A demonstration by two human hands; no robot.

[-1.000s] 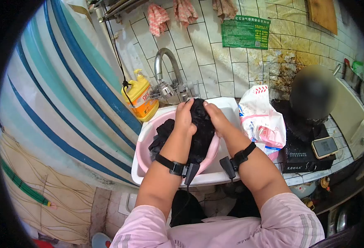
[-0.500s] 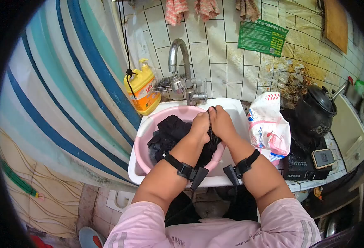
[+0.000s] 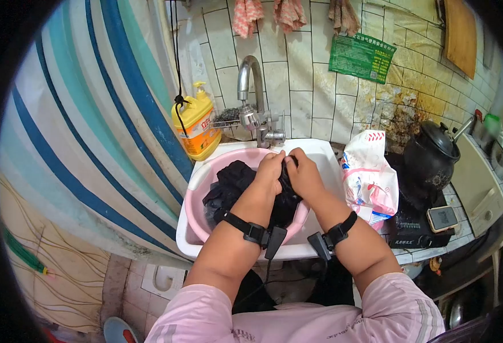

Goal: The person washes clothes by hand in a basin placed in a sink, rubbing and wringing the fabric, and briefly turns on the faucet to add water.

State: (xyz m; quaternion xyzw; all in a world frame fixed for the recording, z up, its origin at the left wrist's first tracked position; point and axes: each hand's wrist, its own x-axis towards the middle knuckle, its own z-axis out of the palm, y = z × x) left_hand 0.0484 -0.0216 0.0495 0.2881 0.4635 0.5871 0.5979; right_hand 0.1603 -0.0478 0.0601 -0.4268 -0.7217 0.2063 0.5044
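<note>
A pink basin (image 3: 193,197) sits in the white sink (image 3: 324,166), with wet black clothing (image 3: 234,182) heaped inside it. Over the basin's right part, my left hand (image 3: 269,172) is closed around a bunched piece of the black cloth. My right hand (image 3: 303,173) grips the same piece close beside it, and the two hands nearly touch. The cloth between them hangs down into the basin, partly hidden by my hands and forearms. Straps with small black devices circle both forearms.
A chrome faucet (image 3: 250,86) rises behind the basin. Left of it stands a yellow detergent jug (image 3: 197,128). To the right are a white and pink plastic bag (image 3: 370,177), a black pot (image 3: 430,151) on a stove (image 3: 414,228), and a phone (image 3: 443,218). A striped curtain (image 3: 91,114) hangs at left.
My hands have shifted slightly, with the left wrist turned and the grip on the black cloth changed. The cloth stays held between both hands. The camera view has moved a little.
</note>
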